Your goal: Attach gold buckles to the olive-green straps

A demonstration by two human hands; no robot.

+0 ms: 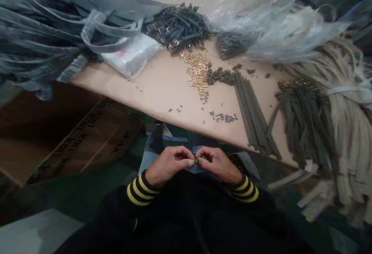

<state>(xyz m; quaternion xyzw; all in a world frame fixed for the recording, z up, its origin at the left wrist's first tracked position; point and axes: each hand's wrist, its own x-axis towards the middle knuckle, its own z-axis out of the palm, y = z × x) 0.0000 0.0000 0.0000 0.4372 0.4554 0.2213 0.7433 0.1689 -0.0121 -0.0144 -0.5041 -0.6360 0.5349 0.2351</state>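
Observation:
My left hand (173, 164) and my right hand (220, 165) meet above my lap, just off the table's front edge. Thumb and fingers of both are pinched on one small olive strap piece (196, 160) with a metallic glint, perhaps from a buckle. Fingers cover most of it. On the table beyond lie a pile of gold-coloured buckles (198, 73), a heap of small olive loops (221, 76) and scattered small dark bits (226, 118). Flat olive straps (253, 110) lie side by side to the right of these.
Grey straps (35, 33) spread over the table's left end near a plastic-wrapped packet (132, 54). Dark buckled straps (177, 25) and clear plastic bags (279, 25) sit at the back. Olive (308, 122) and beige strap bundles (348, 130) overhang the right edge. A cardboard box (87, 141) stands below left.

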